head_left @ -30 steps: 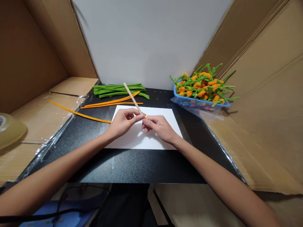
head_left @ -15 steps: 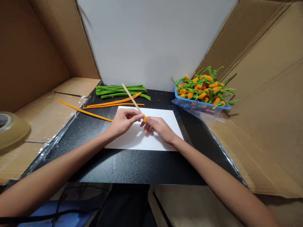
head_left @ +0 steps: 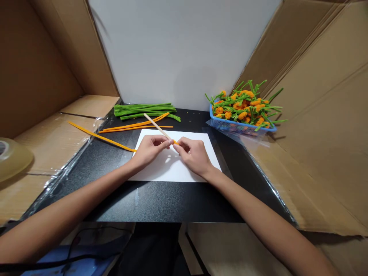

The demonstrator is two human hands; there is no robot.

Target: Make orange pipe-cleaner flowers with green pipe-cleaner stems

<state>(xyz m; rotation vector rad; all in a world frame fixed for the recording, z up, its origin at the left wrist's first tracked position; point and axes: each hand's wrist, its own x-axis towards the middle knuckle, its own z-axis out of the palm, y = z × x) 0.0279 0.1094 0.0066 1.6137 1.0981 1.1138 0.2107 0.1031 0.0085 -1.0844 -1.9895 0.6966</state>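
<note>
Over the white sheet, my left hand (head_left: 151, 151) is closed in a pinch at the lower part of a thin wooden stick (head_left: 156, 125), which slants up to the left. An orange pipe cleaner (head_left: 175, 142) is wound around the stick's near end, between the two hands. My right hand (head_left: 197, 155) pinches this orange coil with thumb and fingers, covering part of it. One long orange pipe cleaner (head_left: 100, 136) stretches from the left and ends out of sight by my left hand.
White paper (head_left: 172, 174) lies on the black table (head_left: 161, 203). Behind are green pipe cleaners (head_left: 143, 109) and more orange ones (head_left: 135, 125). A blue basket (head_left: 241, 125) at back right holds orange-and-green pieces. Tape (head_left: 17, 159) sits left; cardboard walls (head_left: 324, 115) flank both sides.
The stick has tilted lower, its far end dropping toward the table. My right hand has turned, its fingers now curled up around the coil, and less of the orange shows.
</note>
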